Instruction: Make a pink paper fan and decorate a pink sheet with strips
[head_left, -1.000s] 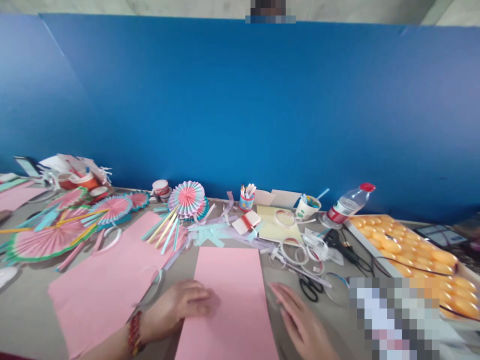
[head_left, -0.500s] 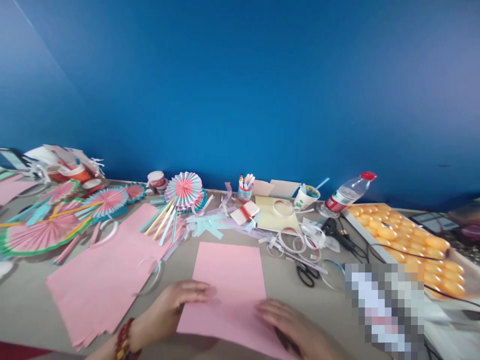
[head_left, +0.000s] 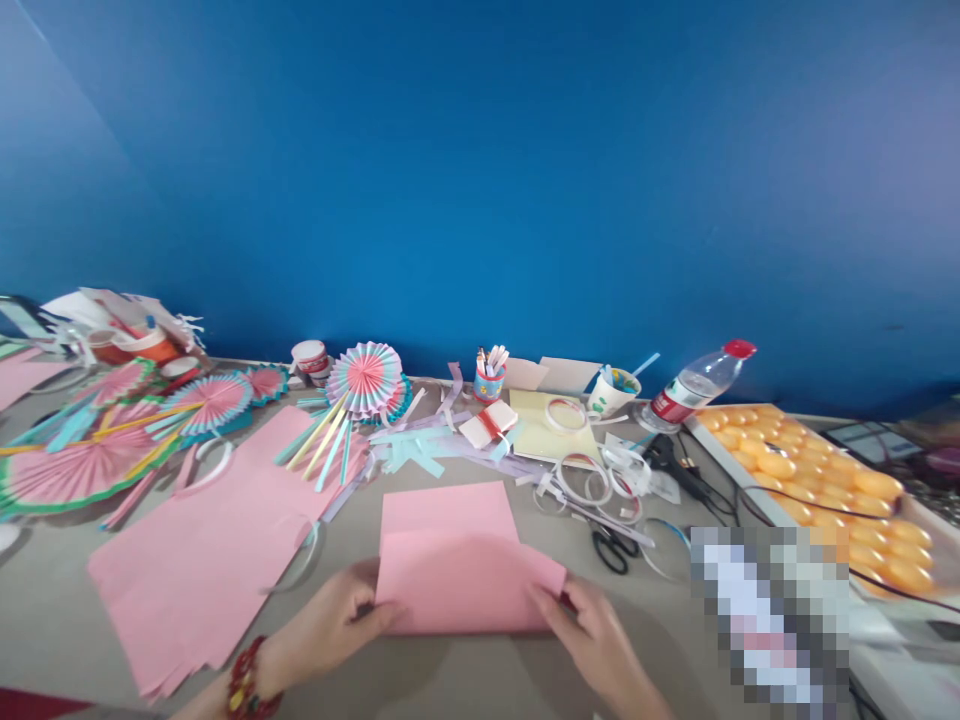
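Note:
A sheet of pink paper (head_left: 465, 585) lies in front of me with its near part bent up and over the far part. My left hand (head_left: 352, 612) grips the bent part at its left side, thumb on top and fingers mostly hidden behind the paper. At the right side my right hand (head_left: 581, 615) pinches it the same way. Left of the sheet is a stack of pink paper (head_left: 187, 560), with a roll of clear tape (head_left: 304, 560) on its right edge. Black-handled scissors (head_left: 613, 550) lie to the right.
Pleated paper fans (head_left: 365, 380) and paper strips (head_left: 412, 450) spread along the back. A plastic bottle (head_left: 694, 385) leans by the blue wall. Tape rolls (head_left: 583, 480), a glue gun (head_left: 675, 465) with its cable, and a tray of orange balloon-like objects (head_left: 810, 480) are at right.
The near edge of the pink sheet, which lay nearly flat, has been lifted and turned over away from me. Both hands now grip its sides with thumbs on top.

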